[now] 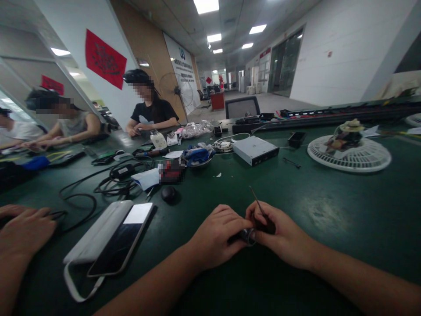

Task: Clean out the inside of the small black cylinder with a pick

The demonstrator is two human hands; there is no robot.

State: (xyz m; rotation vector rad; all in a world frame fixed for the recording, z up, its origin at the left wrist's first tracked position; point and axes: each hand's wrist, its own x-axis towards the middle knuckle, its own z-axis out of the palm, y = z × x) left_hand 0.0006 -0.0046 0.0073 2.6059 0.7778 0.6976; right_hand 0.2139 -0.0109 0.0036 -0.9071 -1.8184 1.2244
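Note:
Just above the green table, my left hand [217, 237] is closed around a small dark, round part [248, 237] with a shiny rim. My right hand [284, 237] meets it from the other side, its thumb against the rim. A thin metal rod [256, 199], like a slim tool, sticks up and to the left from the right hand's fingers. Its lower end is hidden in that hand. Most of the round part is covered by my fingers, so its exact kind does not show.
A phone [123, 241] on a white cable lies beside a white power bank [98, 232]. Another person's hand [28, 230] rests at far left. Beyond are a black mouse [169, 194], an optical drive [255, 150], a white fan grille [348, 153] and tangled cables [108, 184]. Several people sit across the table.

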